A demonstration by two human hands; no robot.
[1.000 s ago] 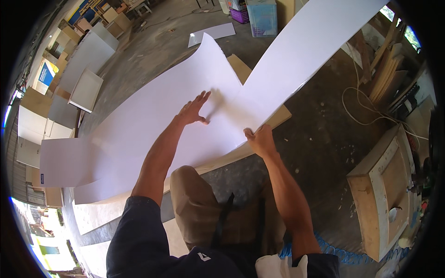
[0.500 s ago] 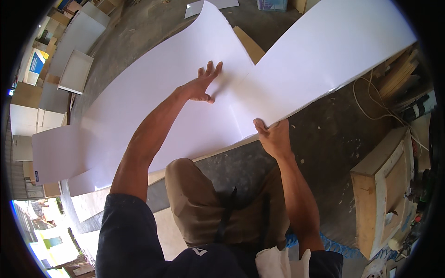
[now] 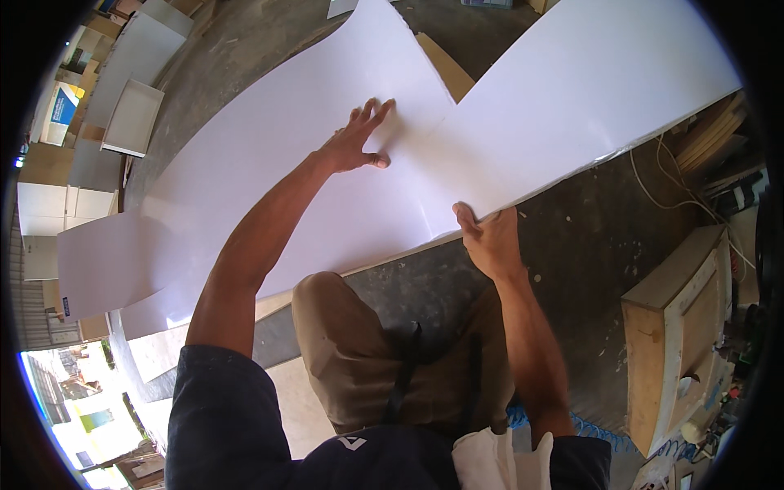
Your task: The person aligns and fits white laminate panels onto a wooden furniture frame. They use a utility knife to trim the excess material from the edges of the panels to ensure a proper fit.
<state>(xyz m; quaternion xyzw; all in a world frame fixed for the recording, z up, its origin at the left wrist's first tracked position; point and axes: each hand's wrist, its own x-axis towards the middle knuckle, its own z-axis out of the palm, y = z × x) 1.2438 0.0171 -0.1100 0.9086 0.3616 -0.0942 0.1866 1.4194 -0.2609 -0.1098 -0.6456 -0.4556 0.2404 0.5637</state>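
Note:
A large white laminate-like sheet [image 3: 253, 155] stretches across in front of me, curling up at its left end and along its far edge. It has a V-shaped notch on the far side, and a faint crease runs from there toward my right hand. My left hand [image 3: 355, 143] lies on the sheet left of that crease, fingers spread. At the near edge, my right hand [image 3: 490, 241] grips the sheet with the thumb on top and the other fingers hidden underneath. A strip of tan board [image 3: 445, 65] shows through the notch.
A wooden box-like frame [image 3: 674, 343] stands at the right, with a pale cable [image 3: 645, 175] and stacked boards [image 3: 714, 143] beyond it. Blue coiled hose [image 3: 600, 433] lies near my right arm. White cabinet panels [image 3: 135, 118] stand at the far left. The floor [image 3: 572, 269] is dark and spotted.
The view has shifted slightly. My left hand's thumb is stretched out a little more on the sheet. My right hand keeps its grip at the near edge.

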